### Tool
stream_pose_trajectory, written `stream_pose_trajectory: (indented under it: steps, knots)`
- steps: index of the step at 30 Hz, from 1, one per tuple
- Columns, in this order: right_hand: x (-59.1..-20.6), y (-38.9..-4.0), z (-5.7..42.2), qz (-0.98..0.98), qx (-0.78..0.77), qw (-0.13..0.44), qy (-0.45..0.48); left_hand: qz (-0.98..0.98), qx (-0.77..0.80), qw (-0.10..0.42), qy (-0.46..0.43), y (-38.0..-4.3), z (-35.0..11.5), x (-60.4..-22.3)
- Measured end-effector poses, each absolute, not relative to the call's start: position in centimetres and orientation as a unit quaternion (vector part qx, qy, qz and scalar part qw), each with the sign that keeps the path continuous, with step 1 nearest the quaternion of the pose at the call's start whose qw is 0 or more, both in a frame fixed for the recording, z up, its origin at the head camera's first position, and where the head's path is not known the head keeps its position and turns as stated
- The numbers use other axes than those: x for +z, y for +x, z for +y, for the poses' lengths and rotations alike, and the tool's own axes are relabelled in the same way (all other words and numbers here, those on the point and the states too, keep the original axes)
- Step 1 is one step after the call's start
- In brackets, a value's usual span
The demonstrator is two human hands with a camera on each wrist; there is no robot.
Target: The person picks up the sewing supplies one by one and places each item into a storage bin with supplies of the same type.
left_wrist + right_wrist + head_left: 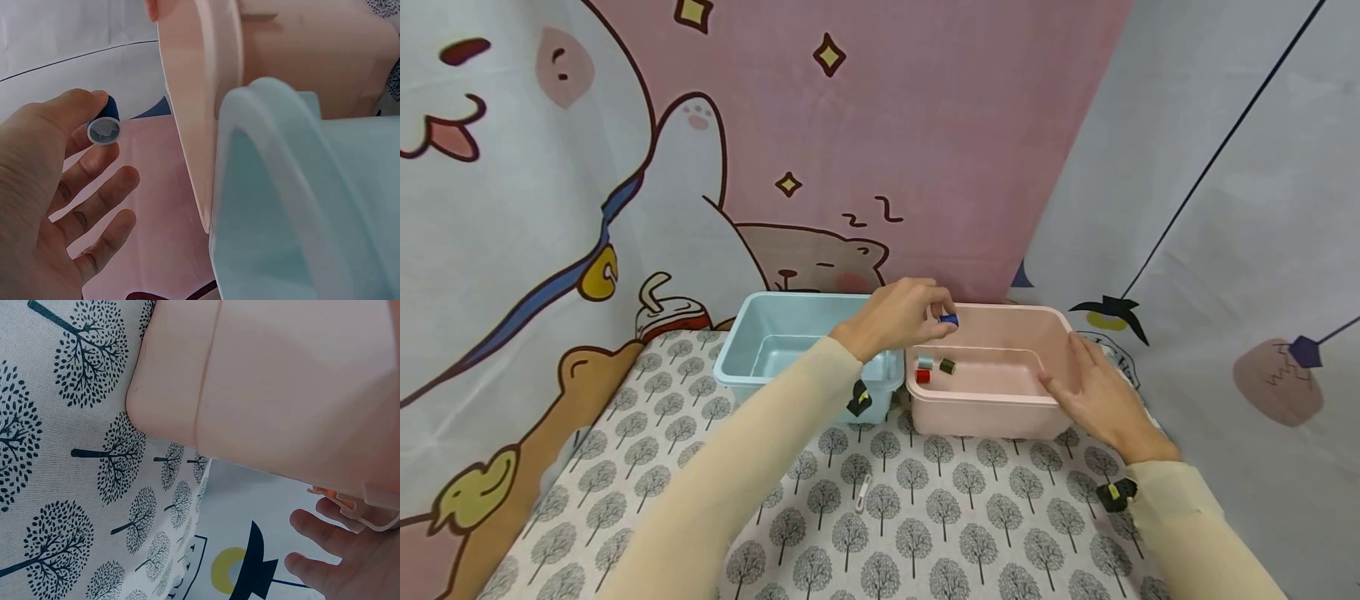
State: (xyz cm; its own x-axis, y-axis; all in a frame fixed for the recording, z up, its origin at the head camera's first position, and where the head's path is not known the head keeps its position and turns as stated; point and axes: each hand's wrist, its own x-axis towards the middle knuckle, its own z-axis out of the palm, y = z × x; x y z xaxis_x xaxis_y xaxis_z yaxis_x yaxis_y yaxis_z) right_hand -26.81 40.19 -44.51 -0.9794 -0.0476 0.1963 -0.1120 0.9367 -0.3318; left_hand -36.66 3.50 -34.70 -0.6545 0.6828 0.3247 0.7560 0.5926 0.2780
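Between thumb and index finger, my left hand [904, 312] pinches a small blue thread spool [105, 122] with a pale rim; the other fingers are spread apart. In the head view the spool is over the left rear part of the pink bin [985, 410]. Inside that bin lie a red spool [922, 376], a light blue spool [925, 362] and a dark green spool [947, 366]. My right hand [1101, 404] rests at the bin's right end, thumb over the rim, with fairly straight fingers [319, 534] beside the outer wall.
A light blue bin [808, 382] stands directly left of the pink one, under my left forearm. A small white object [863, 492] lies on the tree-print cloth [913, 542] in front. Behind the bins hangs a printed curtain [925, 150].
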Motion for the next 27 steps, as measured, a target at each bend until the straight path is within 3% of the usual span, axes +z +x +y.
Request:
stream_pose_trajectory:
  steps: [27]
  knots:
    - [-44.2,-26.8,40.1,-0.981,0.17,0.086,0.035,-0.92,-0.156,0.041,-0.356,-38.3,6.3,-34.8]
